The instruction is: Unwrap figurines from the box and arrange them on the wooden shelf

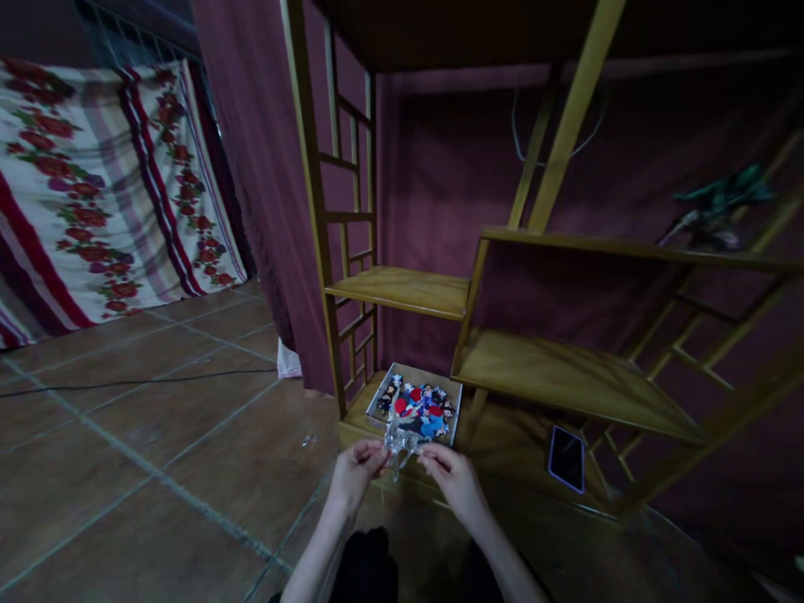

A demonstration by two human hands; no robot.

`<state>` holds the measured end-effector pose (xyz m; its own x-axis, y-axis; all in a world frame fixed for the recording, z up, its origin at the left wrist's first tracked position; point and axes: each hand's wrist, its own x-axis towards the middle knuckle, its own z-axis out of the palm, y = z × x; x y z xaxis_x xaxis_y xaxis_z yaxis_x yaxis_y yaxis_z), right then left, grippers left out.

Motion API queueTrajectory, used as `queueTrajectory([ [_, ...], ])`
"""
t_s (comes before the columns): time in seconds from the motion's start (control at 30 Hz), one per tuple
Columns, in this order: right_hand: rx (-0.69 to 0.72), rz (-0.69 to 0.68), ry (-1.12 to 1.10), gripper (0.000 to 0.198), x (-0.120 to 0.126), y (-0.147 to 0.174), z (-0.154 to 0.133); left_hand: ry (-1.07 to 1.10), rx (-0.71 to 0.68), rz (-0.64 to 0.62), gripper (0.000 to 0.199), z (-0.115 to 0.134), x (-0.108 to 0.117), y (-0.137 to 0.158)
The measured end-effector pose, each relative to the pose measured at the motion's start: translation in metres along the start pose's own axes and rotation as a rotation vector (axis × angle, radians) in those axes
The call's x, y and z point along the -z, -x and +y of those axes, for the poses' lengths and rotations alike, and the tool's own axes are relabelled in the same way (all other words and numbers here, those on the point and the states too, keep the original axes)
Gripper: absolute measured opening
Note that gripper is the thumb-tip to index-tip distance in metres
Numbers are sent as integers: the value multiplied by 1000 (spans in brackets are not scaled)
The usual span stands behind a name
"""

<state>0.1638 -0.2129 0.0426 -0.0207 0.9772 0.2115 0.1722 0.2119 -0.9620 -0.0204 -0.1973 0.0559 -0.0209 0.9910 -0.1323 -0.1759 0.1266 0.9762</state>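
Note:
Between my two hands is a crumpled piece of clear plastic (400, 441), thin and shiny, held up in front of a shallow box. My left hand (359, 469) pinches its left end with thumb and fingers. At the other end, my right hand (450, 471) pinches the plastic the same way. Just behind it, the open cardboard box (456, 400) rests on the lowest shelf, full of small colourful figures (420, 402) in red, blue, white and black. The plastic and my fingers cover part of the box's front side.
A wooden shelf unit (540, 377) stands ahead, with a phone-like dark device (566, 458) low on the right and a green figurine (722, 205) higher up. A black cable (157, 381) crosses the tiled floor (207, 435). A flowered blanket (113, 193) hangs at left.

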Motion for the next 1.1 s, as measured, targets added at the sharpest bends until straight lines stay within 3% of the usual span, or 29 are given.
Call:
queueTrajectory([
  [0.13, 65, 34, 49, 20, 23, 17, -42, -50, -41, -53, 33, 37, -19, 22],
  [0.3, 213, 114, 166, 18, 65, 32, -106, -132, -127, -170, 37, 97, -61, 43],
  [0.53, 349, 231, 198, 21, 142, 36, -182, -134, -309, -366, 31, 184, -141, 62],
  [0.73, 405, 339, 154, 31, 220, 15, -250, -127, -467, -472, 19, 262, -223, 62],
  [0.93, 471, 426, 160, 31, 284, -25, -308, -210, -615, -436, 9, 327, -301, 40],
  [1.1, 489, 510, 255, 23, 313, -66, -323, -367, -610, -278, 7, 357, -344, 13],
])
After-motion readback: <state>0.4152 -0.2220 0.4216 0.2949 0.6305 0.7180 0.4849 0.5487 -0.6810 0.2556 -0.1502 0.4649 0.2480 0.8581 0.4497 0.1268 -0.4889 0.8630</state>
